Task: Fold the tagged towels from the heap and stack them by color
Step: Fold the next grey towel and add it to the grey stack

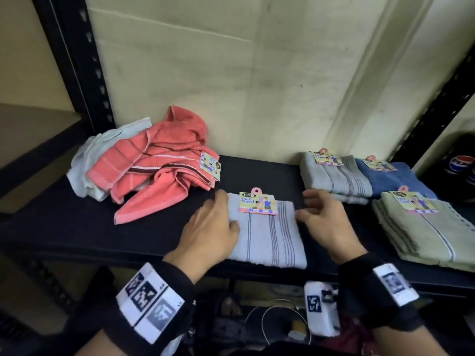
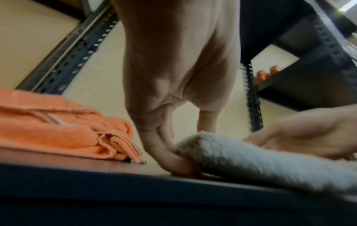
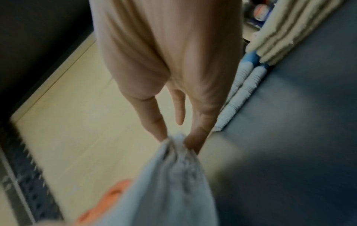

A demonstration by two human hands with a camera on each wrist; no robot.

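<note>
A folded grey striped towel (image 1: 267, 237) with a "Face Towel" tag (image 1: 258, 202) lies flat in the middle of the black shelf (image 1: 77, 222). My left hand (image 1: 228, 214) grips its left edge; in the left wrist view the left hand (image 2: 179, 152) has the thumb tucked under the grey towel (image 2: 251, 162). My right hand (image 1: 305, 205) is at the right edge. In the right wrist view the right hand (image 3: 177, 137) pinches a bunched corner of the grey towel (image 3: 173, 175) between thumb and finger. The unfolded heap of coral towels (image 1: 159, 163) and a pale blue towel (image 1: 95, 155) sits at the back left.
Folded stacks stand to the right: a grey stack (image 1: 334, 173), a blue towel (image 1: 395, 178) behind, a green stack (image 1: 431, 232) in front. A Pepsi bottle (image 1: 460, 163) is at the far right. Black slotted posts (image 1: 77, 60) frame the shelf, with the wall close behind.
</note>
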